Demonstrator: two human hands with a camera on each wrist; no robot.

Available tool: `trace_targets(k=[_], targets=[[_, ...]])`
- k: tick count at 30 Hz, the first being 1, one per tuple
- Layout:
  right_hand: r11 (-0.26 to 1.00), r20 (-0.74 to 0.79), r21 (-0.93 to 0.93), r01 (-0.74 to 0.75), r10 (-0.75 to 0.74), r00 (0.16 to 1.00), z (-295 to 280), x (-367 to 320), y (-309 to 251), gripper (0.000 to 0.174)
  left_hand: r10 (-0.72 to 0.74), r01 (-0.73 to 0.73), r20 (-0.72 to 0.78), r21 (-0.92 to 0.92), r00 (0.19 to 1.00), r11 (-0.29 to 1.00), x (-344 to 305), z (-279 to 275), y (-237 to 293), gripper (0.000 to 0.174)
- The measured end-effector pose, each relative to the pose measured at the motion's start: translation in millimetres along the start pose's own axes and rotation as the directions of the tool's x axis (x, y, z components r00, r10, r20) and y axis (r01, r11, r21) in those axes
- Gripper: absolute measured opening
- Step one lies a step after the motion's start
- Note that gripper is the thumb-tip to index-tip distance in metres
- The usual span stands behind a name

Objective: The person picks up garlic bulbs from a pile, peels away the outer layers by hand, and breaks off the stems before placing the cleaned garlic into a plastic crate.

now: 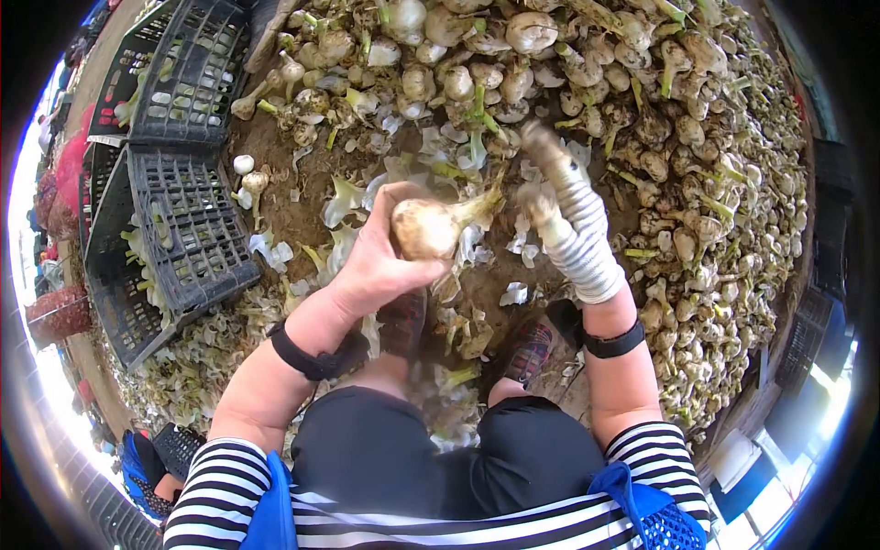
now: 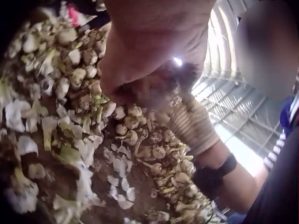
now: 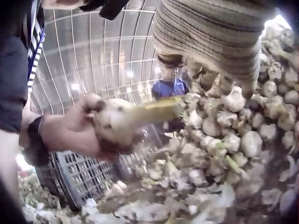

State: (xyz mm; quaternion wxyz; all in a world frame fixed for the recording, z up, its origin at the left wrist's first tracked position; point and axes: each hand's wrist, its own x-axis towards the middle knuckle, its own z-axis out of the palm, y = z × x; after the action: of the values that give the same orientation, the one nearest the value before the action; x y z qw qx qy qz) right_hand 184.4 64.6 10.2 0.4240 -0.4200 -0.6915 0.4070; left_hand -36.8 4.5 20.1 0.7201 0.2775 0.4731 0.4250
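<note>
A garlic bulb [image 1: 426,231] with a dirty skin and a thick stalk is gripped in my bare left hand [image 1: 365,266]. Its stalk points right, toward my other hand. On my right hand [image 1: 577,229] is a striped knit glove; the fingers and thumb stretch forward, apart from the stalk and blurred at their ends. In the right wrist view the bulb [image 3: 113,122] sits between the left thumb and fingers, with its yellowish stalk [image 3: 159,109] sticking out. The left wrist view shows the left hand [image 2: 154,42] close up and most of the bulb in shadow.
A large heap of garlic [image 1: 706,183] spreads from the far side down the right. Black plastic crates [image 1: 188,211] stand tilted at the left. Peeled skins [image 1: 344,202] and stalks litter the soil before my feet. Another person in blue [image 3: 163,88] shows in the background.
</note>
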Motion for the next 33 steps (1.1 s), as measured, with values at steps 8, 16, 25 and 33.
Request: trace_targets(k=[8,16,25,33], targets=[[0.817,0.133,-0.52,0.247,-0.209,0.969,48,-16,-17,0.059,0.565,-0.571,0.318,0.741,0.761,0.352,-9,7,-5,0.065],[0.815,0.261,-0.464,0.347,-0.249,0.933,23,-24,-31,0.066,0.35,-0.351,0.117,0.571,0.929,0.742,-18,5,-4,0.067],[0.768,0.413,-0.516,0.38,-0.166,0.896,35,-23,-27,0.056,0.467,-0.479,0.307,0.821,0.829,0.31,-21,5,-7,0.064],[0.657,0.363,-0.636,0.406,-0.209,0.908,41,-22,-18,0.054,0.053,-0.012,-0.155,0.255,0.987,0.967,3,-1,-12,0.056]])
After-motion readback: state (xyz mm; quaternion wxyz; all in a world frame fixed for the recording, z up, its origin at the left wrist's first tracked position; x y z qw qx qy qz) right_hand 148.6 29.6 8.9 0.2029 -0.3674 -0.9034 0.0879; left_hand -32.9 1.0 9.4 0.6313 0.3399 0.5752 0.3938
